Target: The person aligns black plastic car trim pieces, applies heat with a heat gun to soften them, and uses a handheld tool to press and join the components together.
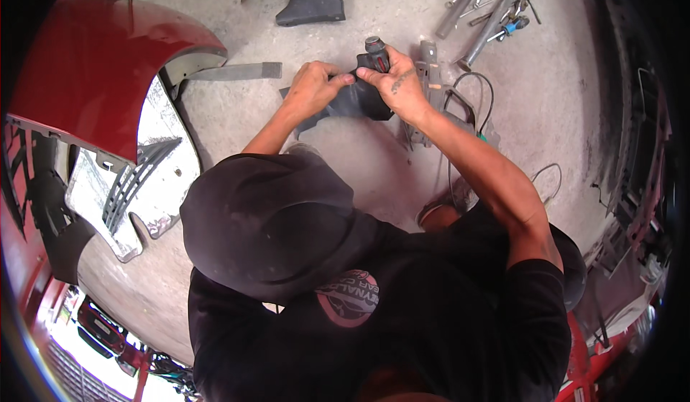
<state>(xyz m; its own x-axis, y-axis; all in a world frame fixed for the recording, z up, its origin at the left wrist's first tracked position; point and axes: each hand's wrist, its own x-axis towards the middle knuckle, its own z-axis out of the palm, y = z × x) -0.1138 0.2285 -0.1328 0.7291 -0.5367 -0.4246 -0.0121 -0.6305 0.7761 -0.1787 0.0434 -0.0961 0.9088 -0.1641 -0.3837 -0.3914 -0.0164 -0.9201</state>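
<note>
My left hand (313, 87) grips the left edge of a dark grey plastic piece (353, 102) held just above the concrete floor. My right hand (397, 79) is closed around a tool with a red and grey handle (375, 50), probably a screwdriver, and its fingers press on the top of the same plastic piece. The tool's tip is hidden behind the piece and my fingers. Both forearms reach away from my body, over my dark cap (273, 222).
A red car bumper (93, 64) with a grey grille insert (129, 186) lies at the left. A black plastic part (313, 1) sits at the top. Metal bars and hand tools (489, 10) lie top right. A grey tool (430, 61) and a cable (471, 107) are beside my right hand.
</note>
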